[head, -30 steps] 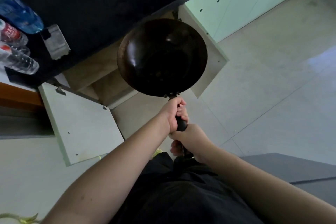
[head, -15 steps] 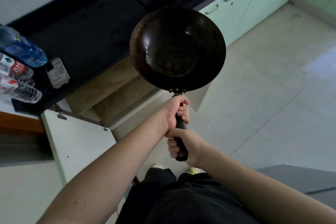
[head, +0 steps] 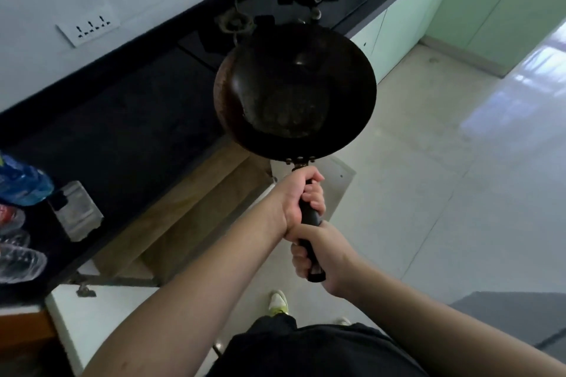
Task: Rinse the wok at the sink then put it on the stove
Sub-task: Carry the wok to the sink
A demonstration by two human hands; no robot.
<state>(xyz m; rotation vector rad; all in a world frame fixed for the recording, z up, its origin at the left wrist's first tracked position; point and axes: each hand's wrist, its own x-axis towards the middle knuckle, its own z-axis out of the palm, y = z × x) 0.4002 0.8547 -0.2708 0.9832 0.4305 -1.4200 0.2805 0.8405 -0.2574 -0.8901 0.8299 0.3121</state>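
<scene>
A dark round wok (head: 294, 92) hangs in the air in front of me, tilted with its bowl facing me. Both hands grip its black handle: my left hand (head: 298, 199) close to the bowl, my right hand (head: 315, 257) lower, near the handle's end. The wok's far rim overlaps the front edge of the black counter. Behind it on that counter is the gas stove (head: 275, 9) with two burners, partly hidden by the wok. No sink is in view.
An open cabinet (head: 190, 211) gapes under the counter, its white door (head: 101, 324) swung out at lower left. Water bottles (head: 21, 180) and a small clear box (head: 76, 211) sit on the counter at left. Pale green cabinets (head: 398, 24) line the right. Tiled floor lies at right.
The wok has risen and moved away from me toward the stove, held in both hands. My view has lifted, and the burners and a wall socket have come into sight.
</scene>
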